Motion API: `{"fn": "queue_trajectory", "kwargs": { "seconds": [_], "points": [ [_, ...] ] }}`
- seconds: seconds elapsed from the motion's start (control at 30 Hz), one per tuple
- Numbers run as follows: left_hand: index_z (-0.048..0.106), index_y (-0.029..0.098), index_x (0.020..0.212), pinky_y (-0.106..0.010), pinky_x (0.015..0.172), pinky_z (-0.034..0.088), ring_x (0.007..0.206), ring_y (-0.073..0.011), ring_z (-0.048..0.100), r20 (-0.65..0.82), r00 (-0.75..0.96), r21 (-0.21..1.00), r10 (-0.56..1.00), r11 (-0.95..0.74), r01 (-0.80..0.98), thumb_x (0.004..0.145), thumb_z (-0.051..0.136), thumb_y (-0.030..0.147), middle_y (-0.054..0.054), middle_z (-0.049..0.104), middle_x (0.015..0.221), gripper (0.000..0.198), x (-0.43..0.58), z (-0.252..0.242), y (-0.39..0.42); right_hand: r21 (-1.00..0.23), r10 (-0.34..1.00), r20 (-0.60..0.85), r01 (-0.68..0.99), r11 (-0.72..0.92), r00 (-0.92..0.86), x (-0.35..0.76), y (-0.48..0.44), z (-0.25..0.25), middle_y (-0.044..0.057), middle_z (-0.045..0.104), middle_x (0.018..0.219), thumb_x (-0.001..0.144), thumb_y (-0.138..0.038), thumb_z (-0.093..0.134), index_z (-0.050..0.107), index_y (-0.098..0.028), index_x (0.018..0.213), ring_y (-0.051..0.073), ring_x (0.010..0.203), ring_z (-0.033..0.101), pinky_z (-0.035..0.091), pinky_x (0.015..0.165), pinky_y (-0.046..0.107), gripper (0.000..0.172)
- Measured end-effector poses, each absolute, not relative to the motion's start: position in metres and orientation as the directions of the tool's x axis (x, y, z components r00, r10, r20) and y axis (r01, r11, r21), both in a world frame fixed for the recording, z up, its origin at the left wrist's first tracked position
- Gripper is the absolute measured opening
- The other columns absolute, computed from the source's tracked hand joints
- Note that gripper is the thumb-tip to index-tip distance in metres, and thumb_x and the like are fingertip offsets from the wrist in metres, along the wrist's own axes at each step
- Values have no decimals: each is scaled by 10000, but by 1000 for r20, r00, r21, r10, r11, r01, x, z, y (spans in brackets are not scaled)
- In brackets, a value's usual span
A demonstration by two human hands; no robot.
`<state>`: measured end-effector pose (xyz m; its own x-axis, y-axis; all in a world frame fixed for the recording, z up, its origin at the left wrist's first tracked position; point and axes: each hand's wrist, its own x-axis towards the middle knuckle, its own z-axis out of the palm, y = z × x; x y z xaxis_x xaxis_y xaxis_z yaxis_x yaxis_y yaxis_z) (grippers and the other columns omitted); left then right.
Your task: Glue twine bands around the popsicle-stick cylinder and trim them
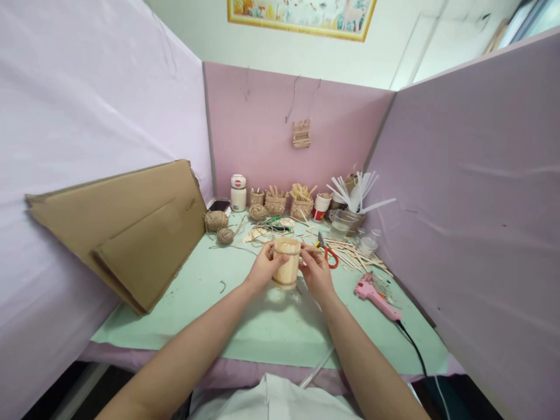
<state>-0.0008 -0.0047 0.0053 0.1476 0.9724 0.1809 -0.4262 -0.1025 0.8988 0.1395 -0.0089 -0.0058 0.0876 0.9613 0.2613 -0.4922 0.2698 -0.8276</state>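
A small pale wooden cup (287, 273), made of upright sticks, is held above the table's middle. Twine (286, 252) circles it near the rim, and another band runs round its base. My left hand (263, 269) grips the cup's left side, thumb across the front. At the cup's right edge, my right hand (317, 273) is closed in a pinch where the twine comes off the band; its fingertips are partly hidden. Red-handled scissors (331, 257) lie just beyond my right hand. A pink glue gun (377, 296) rests further right.
Cardboard sheets (144, 245) lean at the left. Twine balls (225, 235), stick-filled baskets (276, 204) and a white jar (238, 193) stand at the back. Loose sticks (356, 255) and a plastic cup (342, 224) with white glue sticks nearby occupy the right. Partition walls (472, 175) enclose the table.
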Motion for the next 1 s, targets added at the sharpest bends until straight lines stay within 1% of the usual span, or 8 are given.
{"fn": "queue_trajectory", "kwargs": {
  "seconds": [0.17,0.3,0.4,0.47,0.63,0.73,0.87,1.0],
  "points": [
    [561,149,1009,-359,787,494,929,-259,651,112,176,870,978,-11,-493,535,845,453,-119,690,1033,630,0,12,-9,-815,959,279,-516,265,51,142,-10,-3,16,626,1046,680,-287,723,608,-231,680,192,981,577,492,770,311,128],
    [573,153,988,-337,760,495,874,-229,657,120,150,868,981,-30,-495,568,836,415,-101,696,1013,561,0,10,-8,-827,951,308,-491,274,12,141,-11,-3,22,616,1064,646,-273,759,649,-233,763,190,964,574,484,779,295,165],
    [573,162,990,-327,752,495,859,-215,656,127,145,878,981,-43,-477,592,828,388,-84,700,996,524,0,7,-5,-819,938,345,-476,320,37,139,-10,-4,15,608,1062,693,-320,747,643,-229,747,183,975,567,473,833,308,148],
    [571,164,994,-329,760,498,866,-214,654,124,148,883,981,-41,-467,598,826,372,-82,701,989,515,0,6,-4,-812,936,345,-480,333,65,139,-10,-3,12,608,1041,723,-364,725,622,-220,699,179,963,567,471,849,320,178],
    [589,155,993,-327,743,510,855,-211,650,83,158,882,984,2,-471,620,807,376,-92,696,1000,486,2,7,-5,-820,952,282,-486,303,117,140,-8,-4,24,585,1064,670,-393,759,588,-196,631,169,902,568,493,807,328,264],
    [609,153,998,-330,717,517,815,-207,648,37,200,877,979,64,-476,634,793,378,-92,701,973,467,2,8,-6,-840,952,275,-449,307,137,141,-7,-7,27,559,1079,672,-382,760,599,-189,631,163,893,562,500,796,327,255],
    [648,143,1013,-341,715,519,789,-213,652,-18,303,872,953,163,-461,686,750,393,-104,710,944,423,0,8,-6,-866,945,289,-379,327,155,142,-6,-9,30,573,1009,680,-388,751,604,-187,626,155,846,550,494,744,299,254],
    [682,120,1016,-332,723,511,793,-223,660,-80,358,867,930,242,-435,736,692,431,-129,718,961,419,-2,6,-5,-856,946,290,-403,323,142,142,-6,-7,17,578,906,664,-401,754,598,-192,617,136,761,530,471,675,265,265]
  ]
}}
